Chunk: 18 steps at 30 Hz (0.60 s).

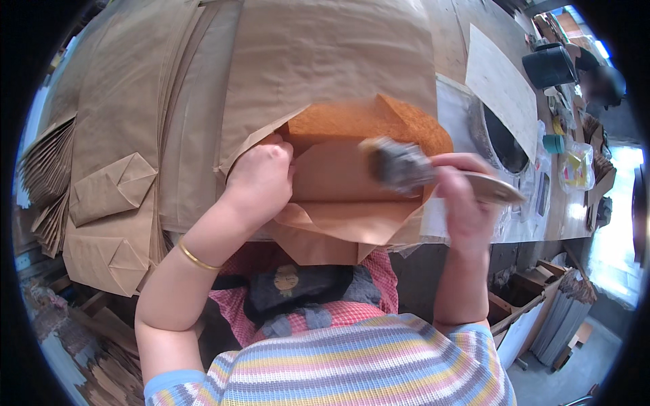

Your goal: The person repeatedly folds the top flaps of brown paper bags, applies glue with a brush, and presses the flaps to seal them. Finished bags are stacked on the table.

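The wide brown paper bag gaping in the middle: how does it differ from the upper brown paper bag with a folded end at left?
The wide brown paper bag gapes open; the upper left bag has its end folded flat. The left hand is at the wide bag's opening, while neither hand touches the left bag. The wide bag shows a bright orange-brown inside; the left one shows plain tan. Both are brown paper.

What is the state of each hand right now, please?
Left hand: closed against the opened brown paper bag; whether it grips cannot be told.
Right hand: closed, holding a wooden-handled brush.
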Tool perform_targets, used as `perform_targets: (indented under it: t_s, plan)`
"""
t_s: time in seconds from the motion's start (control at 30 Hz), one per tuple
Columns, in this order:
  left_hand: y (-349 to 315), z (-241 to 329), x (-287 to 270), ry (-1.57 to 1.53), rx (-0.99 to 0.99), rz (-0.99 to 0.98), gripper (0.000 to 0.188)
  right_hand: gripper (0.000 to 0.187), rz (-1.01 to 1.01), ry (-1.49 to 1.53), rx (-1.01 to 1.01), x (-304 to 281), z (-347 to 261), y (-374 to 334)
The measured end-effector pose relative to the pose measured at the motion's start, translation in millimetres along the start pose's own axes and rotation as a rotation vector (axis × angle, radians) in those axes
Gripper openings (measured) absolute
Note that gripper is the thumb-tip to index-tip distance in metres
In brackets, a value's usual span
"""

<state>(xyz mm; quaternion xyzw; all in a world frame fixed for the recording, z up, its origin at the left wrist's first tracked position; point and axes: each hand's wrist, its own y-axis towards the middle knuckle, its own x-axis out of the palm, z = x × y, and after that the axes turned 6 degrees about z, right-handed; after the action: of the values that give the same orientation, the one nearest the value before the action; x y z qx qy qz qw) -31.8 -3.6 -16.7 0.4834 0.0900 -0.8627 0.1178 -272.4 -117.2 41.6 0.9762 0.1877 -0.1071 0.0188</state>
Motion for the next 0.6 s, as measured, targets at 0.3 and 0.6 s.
perform_targets:
  t_s: [0.3, 0.6]
  plan:
    - [32.7, -16.4, 9.5, -0.291, -0.323, -0.031, 0.019, 0.012, -0.184, 0.095, -0.008, 87.0, 32.8, -0.1]
    - [30.7, -12.7, 19.5, -0.023, -0.247, -0.009, 0.015, 0.011, 0.0, -0.623, -0.152, 4.9, 18.0, -5.1]
